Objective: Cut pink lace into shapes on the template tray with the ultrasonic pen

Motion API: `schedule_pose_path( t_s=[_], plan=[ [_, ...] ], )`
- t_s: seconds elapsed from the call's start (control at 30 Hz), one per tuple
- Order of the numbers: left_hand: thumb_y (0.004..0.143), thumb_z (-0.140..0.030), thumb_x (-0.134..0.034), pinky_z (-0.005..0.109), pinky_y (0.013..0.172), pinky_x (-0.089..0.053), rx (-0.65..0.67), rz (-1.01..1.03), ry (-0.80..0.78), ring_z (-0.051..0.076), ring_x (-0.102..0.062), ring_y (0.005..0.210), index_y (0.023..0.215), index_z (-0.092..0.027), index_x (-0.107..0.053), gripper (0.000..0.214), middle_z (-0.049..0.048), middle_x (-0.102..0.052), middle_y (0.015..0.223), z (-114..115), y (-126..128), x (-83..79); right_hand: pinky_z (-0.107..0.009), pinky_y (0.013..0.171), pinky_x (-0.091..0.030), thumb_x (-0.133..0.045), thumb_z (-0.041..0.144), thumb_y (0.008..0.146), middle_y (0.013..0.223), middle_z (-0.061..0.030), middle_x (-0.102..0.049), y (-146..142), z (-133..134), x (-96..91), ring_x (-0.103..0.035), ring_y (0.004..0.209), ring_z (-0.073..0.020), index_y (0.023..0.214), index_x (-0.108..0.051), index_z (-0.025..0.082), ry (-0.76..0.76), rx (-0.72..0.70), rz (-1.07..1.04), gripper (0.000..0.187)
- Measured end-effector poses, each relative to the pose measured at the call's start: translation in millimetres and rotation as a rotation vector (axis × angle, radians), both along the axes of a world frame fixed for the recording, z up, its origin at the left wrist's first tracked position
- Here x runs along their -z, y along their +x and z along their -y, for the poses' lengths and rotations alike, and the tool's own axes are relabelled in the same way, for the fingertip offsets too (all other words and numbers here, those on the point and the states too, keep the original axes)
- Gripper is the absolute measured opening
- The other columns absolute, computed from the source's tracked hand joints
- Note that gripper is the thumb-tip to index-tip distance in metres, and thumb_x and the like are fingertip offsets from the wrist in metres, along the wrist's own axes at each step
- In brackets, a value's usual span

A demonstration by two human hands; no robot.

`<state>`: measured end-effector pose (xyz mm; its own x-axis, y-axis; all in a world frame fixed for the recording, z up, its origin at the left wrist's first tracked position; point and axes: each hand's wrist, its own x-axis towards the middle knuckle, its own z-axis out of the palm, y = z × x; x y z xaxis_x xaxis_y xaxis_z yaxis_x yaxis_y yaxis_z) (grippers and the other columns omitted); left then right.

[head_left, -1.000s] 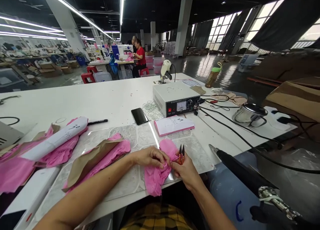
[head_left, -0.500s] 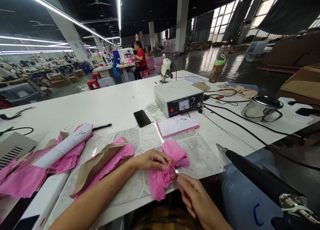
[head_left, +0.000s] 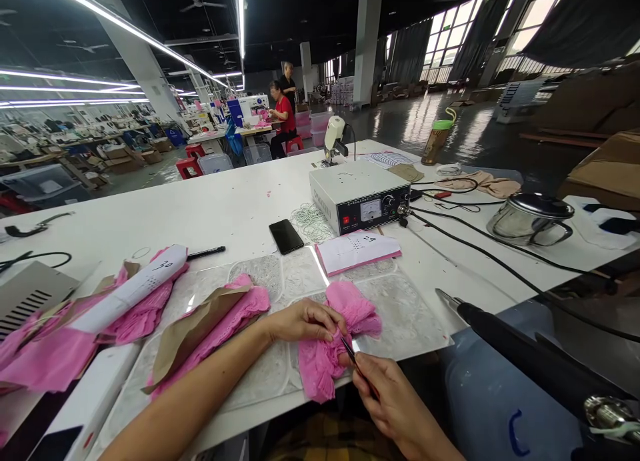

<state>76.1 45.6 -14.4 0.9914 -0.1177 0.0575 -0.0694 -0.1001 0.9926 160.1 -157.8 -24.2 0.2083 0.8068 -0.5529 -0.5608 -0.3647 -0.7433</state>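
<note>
A white table (head_left: 210,211) stretches across the middle of the frame. On its near part, at lower centre, lies a clear board (head_left: 400,314) with a patterned surface. A grey control box (head_left: 360,181) with a dial stands right of centre. At lower left is a pink bundle (head_left: 143,314) wrapped in white paper marked 30; to its right on the board lies a pink-and-brown bundle (head_left: 213,321). A black-handled tool (head_left: 520,354) with a metal tip slants across the lower right.

The gathered pink cloth (head_left: 357,307) is at lower centre, on the board, its bottom end reaching the table's near edge. The left hand (head_left: 313,322) is closed on it, pinching the folds between thumb and fingers. The right hand (head_left: 395,397), just below and to the right, grips small dark snips (head_left: 349,351), their point up against the cloth; whether the blades touch it I cannot tell. A folded white-and-pink packet (head_left: 357,251) lies beyond the cloth, in front of the control box. Left of that is a black phone (head_left: 286,237), and further left a black pen (head_left: 207,252).
</note>
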Motion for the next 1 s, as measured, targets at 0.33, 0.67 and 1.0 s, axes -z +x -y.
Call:
schedule_pose_path(
  t_s=[0.33,0.67,1.0],
  plan=[
    [0.085,-0.042,-0.069,0.03,0.088,-0.049,-0.005,0.006,0.015,0.018,-0.065,0.093,0.08,-0.011,-0.072,0.032,0.0142,-0.07,0.101,1.7,-0.8,-1.0,-0.017,0.032,-0.003,-0.069,0.079,0.051,0.054,0.0107,-0.039,0.8,-0.9,-1.1,-0.015,0.034,0.0024,0.078,-0.053,0.017,0.02,-0.001,-0.01,0.069],
    [0.085,-0.041,-0.068,0.031,0.088,-0.05,-0.018,0.038,0.008,0.019,-0.066,0.094,0.08,-0.011,-0.072,0.031,0.0147,-0.07,0.102,3.8,-1.6,0.0,-0.016,0.032,-0.003,-0.076,0.073,0.049,0.055,0.011,-0.04,-1.0,0.1,-2.4,-0.014,0.035,0.0029,0.081,-0.054,0.017,0.036,0.043,-0.142,0.068],
    [0.085,-0.041,-0.068,0.03,0.087,-0.051,-0.031,0.034,0.033,0.019,-0.066,0.094,0.08,-0.011,-0.072,0.031,0.0144,-0.07,0.102,5.3,-2.6,0.0,-0.017,0.033,-0.001,-0.079,0.065,0.053,0.054,0.0108,-0.039,-0.2,-0.5,-1.0,-0.014,0.035,0.0026,0.08,-0.054,0.017,0.051,0.044,-0.187,0.061]
  ],
)
